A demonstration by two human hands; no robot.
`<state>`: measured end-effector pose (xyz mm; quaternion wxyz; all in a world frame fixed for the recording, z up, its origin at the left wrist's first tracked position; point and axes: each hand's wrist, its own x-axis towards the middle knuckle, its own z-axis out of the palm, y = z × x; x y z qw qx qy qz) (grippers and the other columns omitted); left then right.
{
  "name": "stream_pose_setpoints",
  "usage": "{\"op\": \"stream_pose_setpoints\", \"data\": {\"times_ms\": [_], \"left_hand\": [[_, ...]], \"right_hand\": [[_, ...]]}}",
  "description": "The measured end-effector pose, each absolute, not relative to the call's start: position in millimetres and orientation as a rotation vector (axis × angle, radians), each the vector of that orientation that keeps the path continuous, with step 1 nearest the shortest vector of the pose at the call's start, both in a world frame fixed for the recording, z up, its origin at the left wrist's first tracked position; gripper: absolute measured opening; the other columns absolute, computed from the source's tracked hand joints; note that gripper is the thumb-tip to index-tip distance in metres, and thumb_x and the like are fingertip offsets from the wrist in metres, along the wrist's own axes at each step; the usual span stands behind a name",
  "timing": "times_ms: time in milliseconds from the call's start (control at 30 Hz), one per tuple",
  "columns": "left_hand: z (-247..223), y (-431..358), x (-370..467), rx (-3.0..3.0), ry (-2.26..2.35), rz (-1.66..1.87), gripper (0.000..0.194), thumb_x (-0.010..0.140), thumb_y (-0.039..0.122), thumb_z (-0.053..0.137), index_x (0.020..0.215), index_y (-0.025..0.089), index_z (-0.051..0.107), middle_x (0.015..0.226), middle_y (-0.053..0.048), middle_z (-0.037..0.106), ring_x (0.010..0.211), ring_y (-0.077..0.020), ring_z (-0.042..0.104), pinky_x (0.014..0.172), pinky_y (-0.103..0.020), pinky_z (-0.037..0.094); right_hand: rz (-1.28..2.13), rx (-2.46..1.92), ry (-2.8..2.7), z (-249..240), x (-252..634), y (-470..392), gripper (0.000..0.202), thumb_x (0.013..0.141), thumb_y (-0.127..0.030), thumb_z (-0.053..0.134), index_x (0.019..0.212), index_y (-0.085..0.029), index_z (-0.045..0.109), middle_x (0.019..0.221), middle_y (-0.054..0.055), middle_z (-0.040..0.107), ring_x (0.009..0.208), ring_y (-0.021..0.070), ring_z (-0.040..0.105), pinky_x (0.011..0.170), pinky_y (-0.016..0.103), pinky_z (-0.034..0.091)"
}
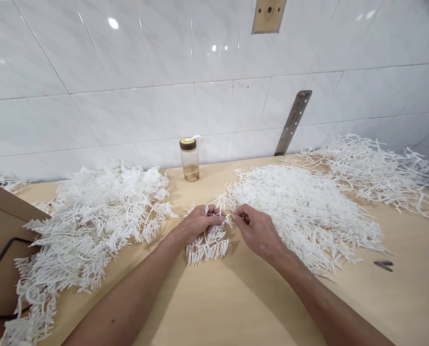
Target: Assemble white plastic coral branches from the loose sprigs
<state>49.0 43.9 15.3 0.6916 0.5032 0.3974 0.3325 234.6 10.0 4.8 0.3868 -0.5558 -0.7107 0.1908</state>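
A small white branching piece (209,245) is pinched in my left hand (200,223), near the middle of the table. Part of it rises above my fingers and a wider, comb-like part hangs below them. My right hand (255,228) is closed just to the right, its thumb and forefinger pressed together at the edge of the piece; what they pinch is too small to make out. A large pile of white branching pieces (91,216) lies to the left, and another pile of thin white pieces (300,206) lies beside my right hand.
A clear bottle (190,161) with a dark lid stands behind my hands. Looser white branches (376,168) lie at the back right. A small dark metal tool (383,265) rests at the right. A brown box (5,226) borders the left side; a metal bracket (293,122) leans against the tiled wall.
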Motion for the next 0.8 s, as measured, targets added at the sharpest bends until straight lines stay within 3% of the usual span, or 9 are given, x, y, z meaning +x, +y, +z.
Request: {"op": "stream_pose_setpoints", "data": {"times_ms": [200, 600, 800], "left_hand": [[19.7, 40.4, 48.9, 1.116, 0.948, 0.737, 0.035, 0.061, 0.037, 0.085, 0.076, 0.014, 0.064, 0.064, 0.002, 0.058, 0.057, -0.0102, 0.053, 0.057, -0.024, 0.043], [16.5, 42.8, 51.5, 1.198, 0.958, 0.694, 0.027, 0.068, 0.033, 0.078, 0.073, 0.016, 0.059, 0.059, 0.004, 0.048, 0.051, -0.0088, 0.044, 0.049, -0.022, 0.035], [15.1, 44.6, 57.3, 1.194, 1.014, 0.748, 0.033, 0.073, 0.038, 0.076, 0.067, 0.017, 0.051, 0.059, 0.005, 0.043, 0.052, -0.0085, 0.042, 0.048, -0.022, 0.034]], "right_hand": [[0.469, -1.319, -1.799, 2.7, 234.2, 9.5, 0.018, 0.093, -0.032, 0.052, 0.083, -0.02, 0.062, 0.07, 0.0, 0.064, 0.059, 0.0148, 0.054, 0.056, 0.026, 0.04], [0.416, -1.244, -1.781, 4.8, 234.9, 12.3, 0.011, 0.091, -0.022, 0.054, 0.082, -0.02, 0.06, 0.072, 0.001, 0.065, 0.064, 0.0146, 0.056, 0.061, 0.026, 0.041], [0.397, -1.191, -1.772, 5.5, 238.0, 14.1, 0.012, 0.092, -0.018, 0.053, 0.081, -0.02, 0.059, 0.073, 0.0, 0.064, 0.066, 0.0139, 0.056, 0.063, 0.025, 0.041]]}}
